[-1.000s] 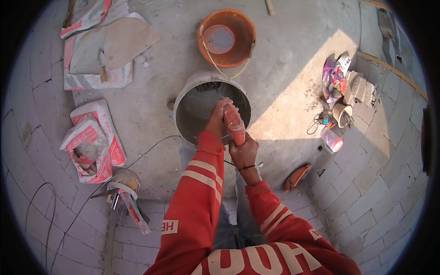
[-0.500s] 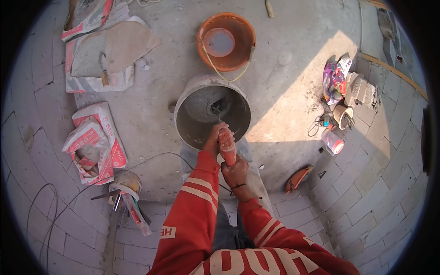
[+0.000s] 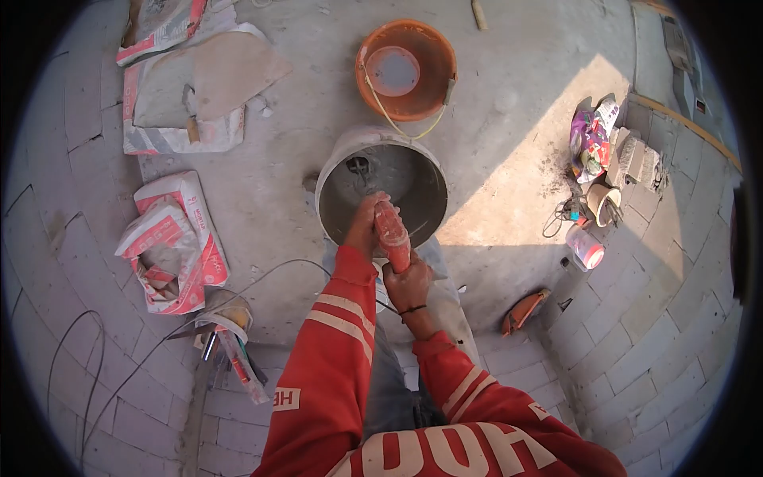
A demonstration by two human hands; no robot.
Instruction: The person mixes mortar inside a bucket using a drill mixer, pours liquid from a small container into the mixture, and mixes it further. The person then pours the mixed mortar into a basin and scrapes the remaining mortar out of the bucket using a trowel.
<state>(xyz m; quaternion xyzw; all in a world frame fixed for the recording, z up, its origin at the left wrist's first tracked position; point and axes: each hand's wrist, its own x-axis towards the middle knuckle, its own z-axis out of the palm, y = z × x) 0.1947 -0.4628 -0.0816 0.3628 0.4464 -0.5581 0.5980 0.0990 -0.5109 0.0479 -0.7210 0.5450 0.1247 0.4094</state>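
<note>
Both hands are closed around a red, dust-smeared power drill (image 3: 392,230) that points down into a large pale bucket (image 3: 324,191). My left hand (image 3: 362,228) grips the front of the drill above the bucket's near rim. Behind it, my right hand (image 3: 407,285) is wrapped round the rear handle. The drill's mixing paddle (image 3: 358,165) reaches into grey wet mix (image 3: 397,179) at the far left inside the bucket; part of the shaft is hidden by the left hand.
Beyond the mixing bucket stands an orange bucket (image 3: 437,63). Mortar bags (image 3: 208,230) and a tool-filled bucket (image 3: 232,316) are at left, with a cable (image 3: 151,367) trailing past. At right lie a purple bag (image 3: 588,143), a lidded tub (image 3: 586,248) and an orange-brown tool (image 3: 524,310).
The paddle has swung to the left and away from me inside the bucket, the drill tilting with it. Both hands keep their grip. The whole view has shifted slightly.
</note>
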